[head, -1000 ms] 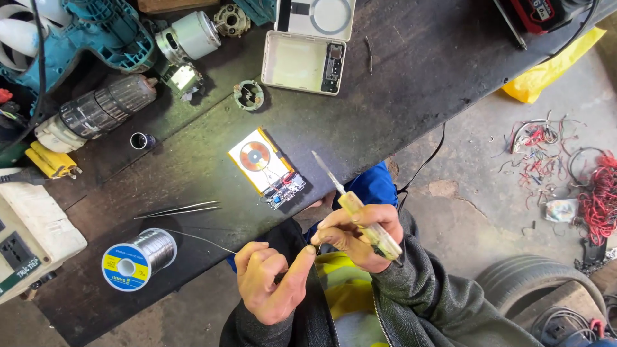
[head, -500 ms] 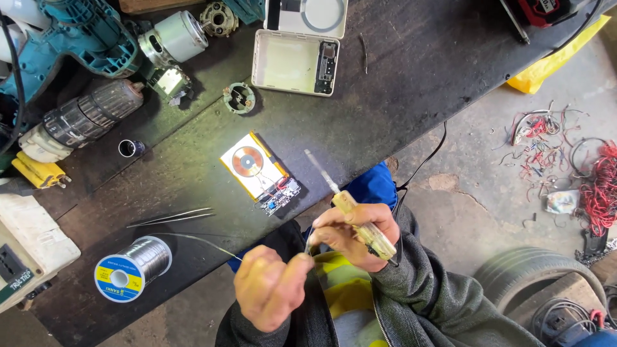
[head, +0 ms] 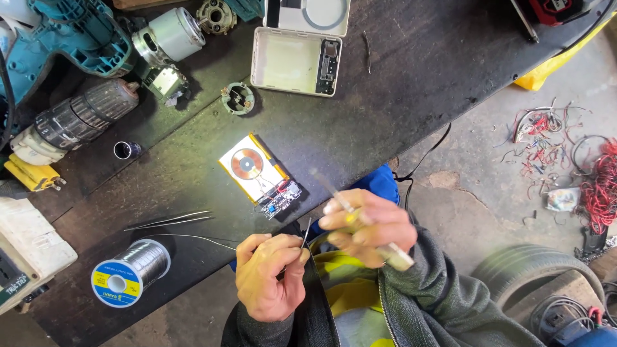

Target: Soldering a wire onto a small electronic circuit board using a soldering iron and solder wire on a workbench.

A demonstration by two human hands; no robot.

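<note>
L hand (head: 270, 283) pinches solder wire (head: 199, 238); R hand (head: 369, 226) grips blurred screwdriver (head: 360, 215).

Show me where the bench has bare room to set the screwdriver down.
Bare bench lies right of the white case, out to the edge. A smaller patch sits between the coil board, the tweezers and the small ring. The top-left is crowded with the motor and drill parts.

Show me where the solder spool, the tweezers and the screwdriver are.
Solder spool (head: 132, 273), head view: on the wound silver wire.
Tweezers (head: 168, 221), head view: midway along the thin metal arms on the bench.
Screwdriver (head: 400, 257), head view: on the pale handle end sticking out of the right hand (head: 369, 226).
</note>
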